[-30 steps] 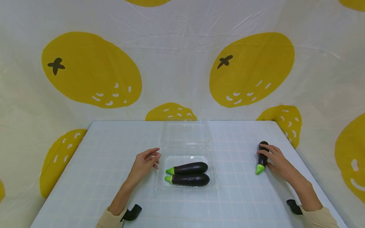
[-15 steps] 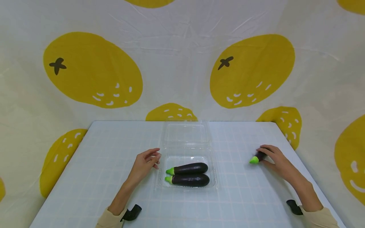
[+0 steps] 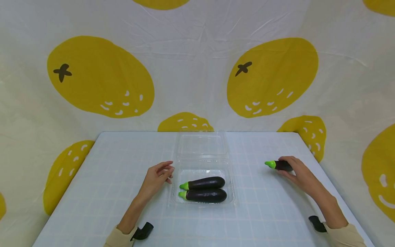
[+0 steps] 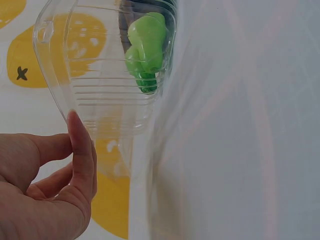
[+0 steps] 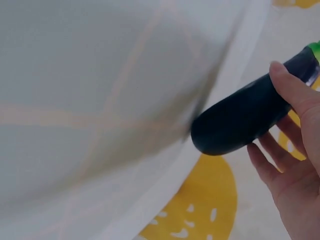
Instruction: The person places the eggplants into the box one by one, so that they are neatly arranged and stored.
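My right hand (image 3: pixel 300 173) grips a dark purple eggplant (image 3: pixel 283 166) at the right side of the table, its green stem end pointing left. In the right wrist view thumb and fingers hold the eggplant (image 5: pixel 245 117) from both sides, its rounded end close to the tabletop. Two more eggplants, a rear one (image 3: pixel 206 183) and a front one (image 3: pixel 206 195), lie side by side in a clear plastic clamshell container (image 3: pixel 231 199), green ends to the left. My left hand (image 3: pixel 156 178) is beside the container's left edge, fingers loosely bent and holding nothing.
The container's transparent lid (image 3: pixel 202 144) lies folded back toward the far edge of the white checked table (image 3: pixel 123 157). Behind the table hangs a pale cloth (image 3: pixel 191 68) with large yellow fruit prints. Black wrist mounts sit by both sleeves.
My right hand has turned the eggplant from lengthwise to crosswise, so its green end swung from pointing toward me to pointing left. The left hand and the container stay put.
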`<state>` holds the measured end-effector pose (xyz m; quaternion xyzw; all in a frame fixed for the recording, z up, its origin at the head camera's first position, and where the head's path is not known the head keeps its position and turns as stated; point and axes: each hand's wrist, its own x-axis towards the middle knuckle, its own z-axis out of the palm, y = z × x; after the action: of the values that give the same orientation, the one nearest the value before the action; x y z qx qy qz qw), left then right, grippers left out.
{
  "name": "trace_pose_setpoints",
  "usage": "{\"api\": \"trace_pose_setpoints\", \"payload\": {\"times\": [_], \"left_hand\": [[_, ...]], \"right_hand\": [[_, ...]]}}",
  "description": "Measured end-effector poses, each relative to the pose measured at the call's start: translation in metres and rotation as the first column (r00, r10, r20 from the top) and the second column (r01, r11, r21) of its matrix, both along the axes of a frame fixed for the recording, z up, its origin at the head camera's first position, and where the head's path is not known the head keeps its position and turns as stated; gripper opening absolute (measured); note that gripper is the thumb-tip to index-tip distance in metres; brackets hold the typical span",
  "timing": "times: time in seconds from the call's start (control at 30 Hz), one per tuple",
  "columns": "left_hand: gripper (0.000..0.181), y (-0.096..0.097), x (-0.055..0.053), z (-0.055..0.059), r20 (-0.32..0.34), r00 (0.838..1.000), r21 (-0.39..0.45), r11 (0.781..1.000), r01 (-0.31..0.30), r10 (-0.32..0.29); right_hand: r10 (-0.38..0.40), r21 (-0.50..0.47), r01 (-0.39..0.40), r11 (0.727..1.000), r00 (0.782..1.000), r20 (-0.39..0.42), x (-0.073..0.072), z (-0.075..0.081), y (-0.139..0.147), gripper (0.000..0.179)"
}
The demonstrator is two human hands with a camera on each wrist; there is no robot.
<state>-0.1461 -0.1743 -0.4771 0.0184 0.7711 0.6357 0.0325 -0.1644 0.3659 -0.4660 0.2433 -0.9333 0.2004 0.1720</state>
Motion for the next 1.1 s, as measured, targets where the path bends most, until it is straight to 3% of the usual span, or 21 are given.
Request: {"api": "trace_pose_setpoints", "payload": {"times": [0.37, 0.63, 1.1], "left_hand": [[0.04, 0.001, 0.002, 0.001, 0.007, 1.0, -0.01, 1.0, -0.011, 0.012], [0.042, 0.0, 0.0, -0.001, 0.004, 1.0, 0.0, 1.0, 0.001, -0.001], [0.042, 0.0, 0.0, -0.001, -0.005, 1.0, 0.006, 1.0, 0.001, -0.001]], "right_hand": [[-0.006, -0.01, 0.006, 1.0, 1.0, -0.026, 0.001, 0.002, -0.01, 0.057], [-0.078, 0.02, 0.078, 0.997, 0.996, 0.037, 0.006, 0.01, -0.018, 0.053], [-0.082, -0.023, 0.084, 0.996, 0.994, 0.078, 0.006, 0.014, -0.033, 0.054]]}}
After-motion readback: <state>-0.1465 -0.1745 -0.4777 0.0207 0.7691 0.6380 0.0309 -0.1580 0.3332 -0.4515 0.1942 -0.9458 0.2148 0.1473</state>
